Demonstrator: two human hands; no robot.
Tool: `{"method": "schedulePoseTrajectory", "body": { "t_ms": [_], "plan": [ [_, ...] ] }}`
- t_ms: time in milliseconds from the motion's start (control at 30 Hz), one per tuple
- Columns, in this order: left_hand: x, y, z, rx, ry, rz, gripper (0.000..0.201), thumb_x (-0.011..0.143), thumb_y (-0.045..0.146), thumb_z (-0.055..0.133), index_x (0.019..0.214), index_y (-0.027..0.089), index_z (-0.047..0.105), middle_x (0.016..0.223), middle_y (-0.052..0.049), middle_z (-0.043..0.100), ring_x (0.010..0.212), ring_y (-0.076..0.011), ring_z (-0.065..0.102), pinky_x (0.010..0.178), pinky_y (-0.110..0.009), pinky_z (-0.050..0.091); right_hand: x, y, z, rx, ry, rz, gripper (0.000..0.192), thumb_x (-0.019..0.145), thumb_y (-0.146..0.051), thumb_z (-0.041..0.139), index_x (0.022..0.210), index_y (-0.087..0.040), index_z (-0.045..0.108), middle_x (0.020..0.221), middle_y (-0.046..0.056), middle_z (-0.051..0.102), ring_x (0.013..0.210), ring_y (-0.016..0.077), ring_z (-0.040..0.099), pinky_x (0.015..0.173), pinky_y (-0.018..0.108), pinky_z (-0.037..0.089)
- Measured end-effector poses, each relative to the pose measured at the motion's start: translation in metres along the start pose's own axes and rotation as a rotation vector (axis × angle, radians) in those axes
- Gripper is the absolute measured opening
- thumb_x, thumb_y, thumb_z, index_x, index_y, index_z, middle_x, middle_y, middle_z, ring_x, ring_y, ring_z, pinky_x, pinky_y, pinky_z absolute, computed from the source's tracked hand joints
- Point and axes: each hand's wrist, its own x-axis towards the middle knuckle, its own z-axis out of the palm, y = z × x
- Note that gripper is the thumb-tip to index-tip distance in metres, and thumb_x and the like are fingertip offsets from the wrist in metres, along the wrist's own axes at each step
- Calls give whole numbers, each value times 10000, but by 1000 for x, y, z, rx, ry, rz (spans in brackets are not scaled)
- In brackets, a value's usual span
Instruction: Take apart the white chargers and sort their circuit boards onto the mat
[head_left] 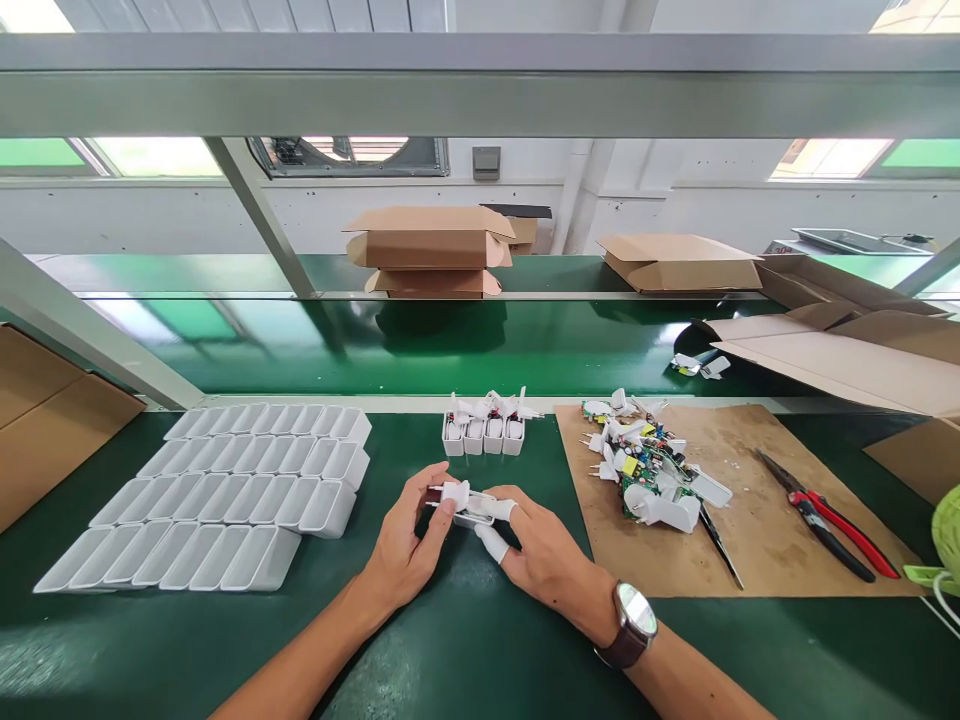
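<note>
Between my two hands, above the green bench, is a white plug adapter (pixel 456 493) with metal pins pointing left. My left hand (pixel 411 540) pinches its pin end between thumb and fingers. On the other end, my right hand (pixel 536 545) grips the white casing with fingers in white finger cots; a watch is on that wrist. Just beyond my hands stands a short row of white casings (pixel 484 435) with plug parts sitting in their tops. Several rows of open white casings (pixel 217 500) lie to the left. Part of the adapter is hidden by my fingers.
A brown cardboard sheet (pixel 600 560) on the right bears a pile of circuit boards with white plug parts (pixel 660 470), red-and-black pliers (pixel 821 515) and a thin black tool (pixel 720 545). Cardboard boxes (pixel 431 240) stand at the back. A metal beam (pixel 480 100) crosses overhead.
</note>
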Motion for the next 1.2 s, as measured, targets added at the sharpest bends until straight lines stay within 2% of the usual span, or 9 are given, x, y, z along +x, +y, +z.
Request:
{"method": "schedulePoseTrajectory", "body": {
  "t_ms": [133,233,300,367,433,533,633,1200],
  "plan": [
    [2,0,0,25,23,-58,371,1033,367,492,1382,246,476,1081,-60,677,900,-168,696,818,-333,598,2,0,0,3,-27,23,337,983,-139,502,1310,-219,504,1195,132,659,963,243,681,799,397,611],
    [3,-3,0,2,8,-54,418,1023,408,519,1403,252,440,1104,-63,672,914,-174,706,827,-344,608,5,1,3,118,-46,70,283,973,-170,507,1236,-226,595,1182,125,651,1016,248,658,877,432,593],
    [2,-5,2,-11,-35,40,626,940,478,659,1455,259,377,1156,-79,669,970,-205,709,862,-376,614,8,1,5,351,11,220,254,969,-244,532,1202,-236,631,1170,113,664,1009,241,665,872,424,593],
    [0,-4,4,34,-66,155,847,835,485,788,1504,268,316,1241,-105,654,1044,-241,699,909,-412,607,11,0,6,696,48,445,287,967,-349,547,1216,-237,633,1140,100,695,970,237,691,839,415,602],
    [-2,-1,7,108,-57,251,853,850,405,790,1531,279,290,1299,-121,640,1069,-243,692,928,-416,599,13,-2,4,1023,13,641,339,947,-430,562,1198,-217,642,1065,88,732,916,245,722,830,436,602],
    [-3,3,10,158,-13,364,741,929,290,683,1548,269,276,1304,-132,646,1043,-226,700,911,-402,601,17,-7,1,1265,-56,766,384,888,-470,620,1135,-179,666,975,87,752,851,265,751,873,489,579],
    [-3,3,9,165,-3,409,746,930,273,658,1559,243,258,1314,-149,649,1089,-247,698,916,-408,603,20,-12,-1,1309,-70,793,398,855,-468,659,1112,-165,678,940,92,759,848,276,761,915,512,558],
    [-3,0,7,131,-46,383,755,922,303,692,1556,257,283,1315,-147,644,1102,-249,693,922,-410,603,19,-11,2,1297,-84,810,366,859,-428,624,1106,-163,673,937,88,769,855,277,765,894,491,573]
  ]
}}
